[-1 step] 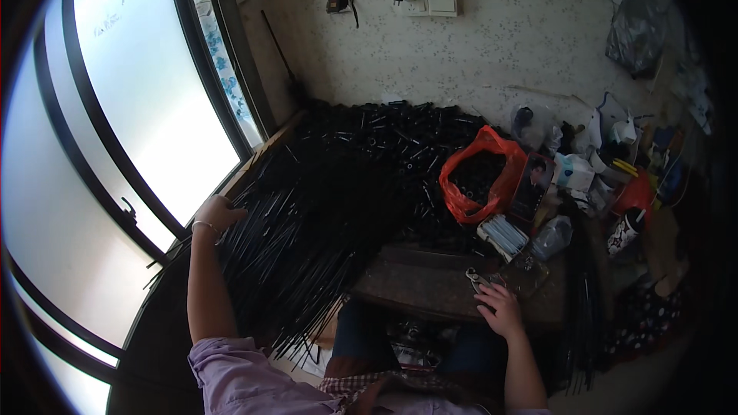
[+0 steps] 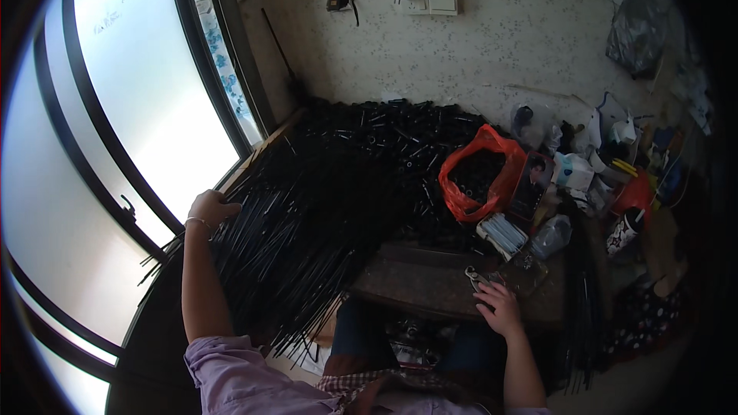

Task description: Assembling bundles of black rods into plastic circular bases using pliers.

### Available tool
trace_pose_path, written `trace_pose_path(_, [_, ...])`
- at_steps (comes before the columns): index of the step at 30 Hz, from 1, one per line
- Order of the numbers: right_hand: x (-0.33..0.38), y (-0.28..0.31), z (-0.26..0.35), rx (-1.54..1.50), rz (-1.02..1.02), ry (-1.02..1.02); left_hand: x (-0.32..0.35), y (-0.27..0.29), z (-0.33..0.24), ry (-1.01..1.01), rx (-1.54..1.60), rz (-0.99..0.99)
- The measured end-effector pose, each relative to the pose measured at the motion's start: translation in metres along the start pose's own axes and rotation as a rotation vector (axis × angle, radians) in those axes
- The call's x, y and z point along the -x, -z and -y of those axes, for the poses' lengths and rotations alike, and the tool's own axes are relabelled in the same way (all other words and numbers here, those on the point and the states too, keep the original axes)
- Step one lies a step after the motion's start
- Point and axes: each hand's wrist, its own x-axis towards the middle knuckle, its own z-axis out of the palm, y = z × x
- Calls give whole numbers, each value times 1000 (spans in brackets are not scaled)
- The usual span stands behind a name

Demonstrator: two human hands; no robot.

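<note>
A large heap of thin black rods [image 2: 284, 238] fans out across the left half of the work surface. At its left edge, beside the window, is my left hand [image 2: 209, 209], wearing a bracelet. Its fingers are curled onto the rods; their tips are partly hidden. A few rod ends stick out toward the window below this hand. On the dark board [image 2: 415, 284] in front of me lies a small pair of metal pliers [image 2: 473, 274]. My right hand [image 2: 501, 309] rests palm down with its fingers spread, the fingertips touching the handles, the thumb apart.
Short black tubes [image 2: 384, 127] are piled behind the rods. To the right are a red plastic bag [image 2: 503, 142], a bundle of pale sticks [image 2: 503, 236], a clear plastic cup [image 2: 552, 236] and clutter. Another bunch of black rods [image 2: 582, 315] hangs at the right edge. A window [image 2: 154, 69] borders the left.
My left hand has shifted slightly toward the window and away from me, and the rod ends near the window have moved a little left. My right hand and the pliers stay put.
</note>
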Motion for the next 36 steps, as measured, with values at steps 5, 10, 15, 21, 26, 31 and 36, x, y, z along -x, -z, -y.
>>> trace_pose_path(5, [-1,-2,-1,11,4,-2,7,9,-5,-76,713,-44])
trace_pose_path(10, [-4,-6,-6,10,-35,19,32,6,-113,-227,1324,-2])
trace_pose_path(15, [1,-10,-13,13,-88,34,44,-27,-221,-394,1747,74])
trace_pose_path(21, [13,3,-23,75,-88,43,50,-131,-274,-436,1741,-251])
trace_pose_path(26, [4,24,53,-79,-76,-17,87,-171,-268,-524,1740,297])
trace_pose_path(31, [-35,8,158,-432,-358,167,141,-116,-283,-552,2018,490])
trace_pose_path(36, [-24,-15,124,-1619,267,-152,133,-116,-273,-535,2178,855])
